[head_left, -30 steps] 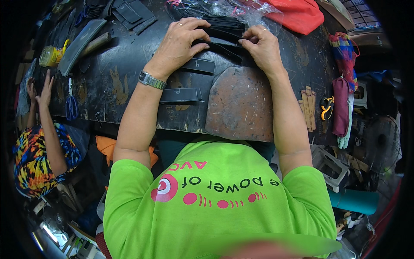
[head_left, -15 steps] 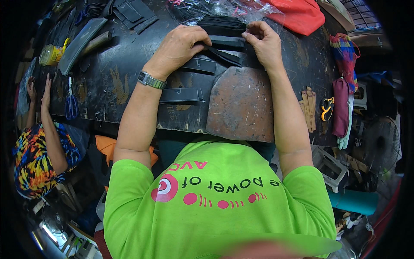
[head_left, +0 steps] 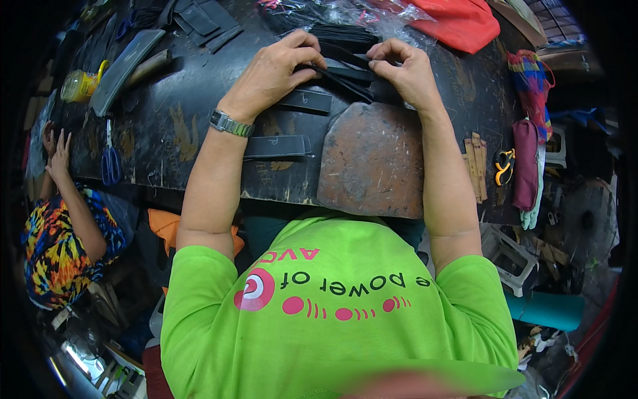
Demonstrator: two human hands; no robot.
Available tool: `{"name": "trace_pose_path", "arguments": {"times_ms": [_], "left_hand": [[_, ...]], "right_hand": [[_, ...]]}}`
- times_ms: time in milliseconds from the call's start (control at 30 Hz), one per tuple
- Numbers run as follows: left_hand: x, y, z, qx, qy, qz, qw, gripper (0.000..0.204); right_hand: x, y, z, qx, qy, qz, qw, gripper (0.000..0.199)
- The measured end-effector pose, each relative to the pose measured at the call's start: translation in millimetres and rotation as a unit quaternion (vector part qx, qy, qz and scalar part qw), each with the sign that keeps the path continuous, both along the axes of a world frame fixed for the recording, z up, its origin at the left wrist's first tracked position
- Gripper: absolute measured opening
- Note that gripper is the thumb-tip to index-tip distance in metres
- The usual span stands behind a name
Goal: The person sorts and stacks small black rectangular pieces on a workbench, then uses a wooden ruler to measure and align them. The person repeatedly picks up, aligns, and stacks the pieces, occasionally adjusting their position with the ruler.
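Note:
Both of my hands are over the far part of the dark table. My left hand (head_left: 274, 72), with a watch on its wrist, pinches the left ends of black strips between thumb and fingers. One black strip (head_left: 345, 56) stretches slantwise from there to my right hand (head_left: 409, 74), whose thumb and forefinger close on its right end. Another dark strip (head_left: 352, 85) slants down from my left fingers. Beyond lies a stack of black strips (head_left: 339, 34). Nearer, two flat black pieces with pale marks, an upper one (head_left: 306, 101) and a lower one (head_left: 274, 147), lie left of a worn brown slab (head_left: 372, 159).
Clear plastic and a red bag (head_left: 458, 26) lie at the back. Blue scissors (head_left: 110, 159), a yellow-labelled jar (head_left: 78, 85) and a co-worker's hands (head_left: 58, 149) are on the left. On the right are wooden strips (head_left: 476, 167), orange-handled cutters (head_left: 505, 166) and a maroon pouch (head_left: 525, 166).
My right hand has come slightly left and now pinches a strip's end. That strip now spans slantwise between my hands. The co-worker's hands at the left have shifted.

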State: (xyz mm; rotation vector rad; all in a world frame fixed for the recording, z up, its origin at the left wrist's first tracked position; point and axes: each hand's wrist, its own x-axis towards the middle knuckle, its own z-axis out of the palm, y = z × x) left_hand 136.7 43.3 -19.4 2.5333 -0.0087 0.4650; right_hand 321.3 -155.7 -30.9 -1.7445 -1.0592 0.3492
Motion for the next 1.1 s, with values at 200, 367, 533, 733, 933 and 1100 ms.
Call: {"name": "trace_pose_path", "arguments": {"times_ms": [200, 367, 533, 733, 933, 1100], "left_hand": [[1.4, 0.7, -3.0, -0.015, -0.021, 0.006, 1.000, 0.018], [2.4, -2.8, -3.9, -0.060, -0.024, 0.020, 0.998, 0.023], [1.5, -1.1, -1.6, 0.043, 0.012, 0.018, 0.999, 0.028], [-0.2, 4.5, -4.9, 0.091, -0.015, 0.028, 0.995, 0.023], [-1.1, 5.0, -10.0, 0.094, -0.045, 0.041, 0.994, 0.023], [-2.2, 7.5, -9.5, 0.091, -0.037, 0.040, 0.994, 0.023]], "right_hand": [[-5.2, -0.9, 7.7, -0.074, 0.026, 0.073, 0.994, 0.017], [-4.3, -2.6, 11.4, -0.076, 0.057, 0.141, 0.985, 0.015], [-4.5, -3.9, 14.6, -0.109, 0.052, 0.156, 0.980, 0.013], [-10.6, 7.7, -0.7, 0.016, -0.104, -0.063, 0.992, 0.027], [-7.3, 5.4, -4.3, -0.037, -0.196, -0.067, 0.978, 0.031], [-10.5, 5.0, 0.4, -0.044, -0.209, -0.061, 0.975, 0.031]]}}
